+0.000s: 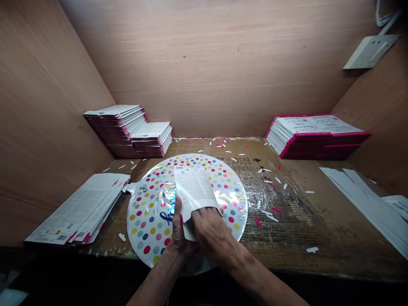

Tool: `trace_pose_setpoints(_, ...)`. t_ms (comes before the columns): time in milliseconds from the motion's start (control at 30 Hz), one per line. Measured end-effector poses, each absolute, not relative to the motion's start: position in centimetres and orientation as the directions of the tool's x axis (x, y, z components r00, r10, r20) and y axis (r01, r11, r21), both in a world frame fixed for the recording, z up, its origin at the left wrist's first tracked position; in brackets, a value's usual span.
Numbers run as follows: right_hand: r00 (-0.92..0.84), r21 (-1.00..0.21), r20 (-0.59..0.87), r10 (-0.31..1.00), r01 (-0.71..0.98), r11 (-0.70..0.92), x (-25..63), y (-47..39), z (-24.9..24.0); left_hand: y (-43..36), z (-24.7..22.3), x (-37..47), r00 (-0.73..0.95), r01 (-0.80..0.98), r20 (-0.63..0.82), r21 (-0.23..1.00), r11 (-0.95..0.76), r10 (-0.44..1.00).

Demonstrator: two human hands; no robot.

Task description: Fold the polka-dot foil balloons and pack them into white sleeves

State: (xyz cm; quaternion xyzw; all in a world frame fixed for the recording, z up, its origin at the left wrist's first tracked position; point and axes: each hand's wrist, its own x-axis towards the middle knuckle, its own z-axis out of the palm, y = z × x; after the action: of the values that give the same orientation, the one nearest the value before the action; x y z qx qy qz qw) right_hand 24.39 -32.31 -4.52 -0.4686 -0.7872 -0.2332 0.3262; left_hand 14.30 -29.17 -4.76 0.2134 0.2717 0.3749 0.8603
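A white printed cardboard sleeve (pixel 196 187) is tilted above a flat round foil balloon (pixel 143 225) with coloured dots and blue lettering. Its near end gapes open. My left hand (pixel 180 229) grips the sleeve's left side, thumb on the upper face and the other fingers underneath. Bunched together, the fingers of my right hand (pixel 212 231) reach into the gaping end; their tips are hidden inside, and whatever they pinch does not show. The balloon lies on the cardboard-covered worktop, with its tail pointing left.
Stacked folded sleeves (pixel 117 129) stand at the back left, and another pink-edged stack (pixel 315 134) at the back right. Printed cards (pixel 76 208) are fanned out on the left. White paper strips (pixel 366 208) lie right. Small white and pink scraps litter the worktop (pixel 296 238). Wooden panels enclose it.
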Motion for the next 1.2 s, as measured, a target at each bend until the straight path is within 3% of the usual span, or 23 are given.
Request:
trace_pose_setpoints(100, -0.440, 0.046, 0.689, 0.576, 0.819, 0.572, 25.9, -35.9, -6.7, -27.9, -4.4, 11.9, 0.539, -0.333, -0.400, 0.708, 0.623, 0.742)
trace_pose_setpoints(133, -0.434, 0.030, 0.674, 0.598, 0.825, 0.565, 26.4, -37.0, -7.8, -27.7, -4.2, 11.0, 0.506, -0.180, -0.457, 0.774, 0.608, 0.732)
trace_pose_setpoints(200, -0.395, 0.014, 0.641, 0.658, 0.863, 0.505, 27.3, -38.9, -9.8, -27.4, -4.0, 9.9, 0.288, 0.315, -0.503, 0.853, 0.416, 0.815)
trace_pose_setpoints(267, -0.402, 0.021, 0.600, 0.692, 0.872, 0.489, 28.0, -40.1, -11.0, -27.2, -3.9, 9.7, 0.067, 0.770, -0.227, 0.631, 0.094, 0.972)
trace_pose_setpoints(300, -0.411, 0.021, 0.595, 0.691, 0.867, 0.498, 28.2, -40.4, -11.1, -27.2, -4.1, 10.0, 0.078, 0.860, -0.021, 0.506, -0.056, 0.997)
trace_pose_setpoints(367, -0.397, -0.019, 0.620, 0.677, 0.855, 0.518, 28.8, -40.8, -10.7, -27.0, -4.7, 11.2, 0.292, 0.849, 0.272, 0.368, -0.379, 0.917)
trace_pose_setpoints(400, -0.374, -0.053, 0.646, 0.666, 0.848, 0.527, 29.1, -40.8, -10.2, -27.0, -5.3, 11.9, 0.437, 0.772, 0.330, 0.339, -0.537, 0.837)
trace_pose_setpoints(500, -0.268, -0.153, 0.694, 0.668, 0.852, 0.501, 30.4, -40.6, -8.9, -27.1, -7.1, 13.7, 0.722, 0.544, 0.300, 0.312, -0.779, 0.624)
trace_pose_setpoints(700, -0.302, -0.168, 0.568, 0.766, 0.868, 0.467, 32.6, -39.4, -8.8, -28.5, -8.7, 14.5, 0.792, 0.472, 0.238, 0.344, -0.812, 0.562)
trace_pose_setpoints(967, -0.464, -0.040, 0.442, 0.768, 0.845, 0.534, 32.4, -37.7, -8.5, -28.1, -8.6, 14.2, 0.778, 0.481, 0.200, 0.419, -0.770, 0.595)
trace_pose_setpoints(1200, -0.526, 0.072, 0.242, 0.815, 0.847, 0.526, 32.0, -36.8, -7.4, -28.2, -8.2, 14.4, 0.797, 0.439, 0.202, 0.452, -0.777, 0.569)
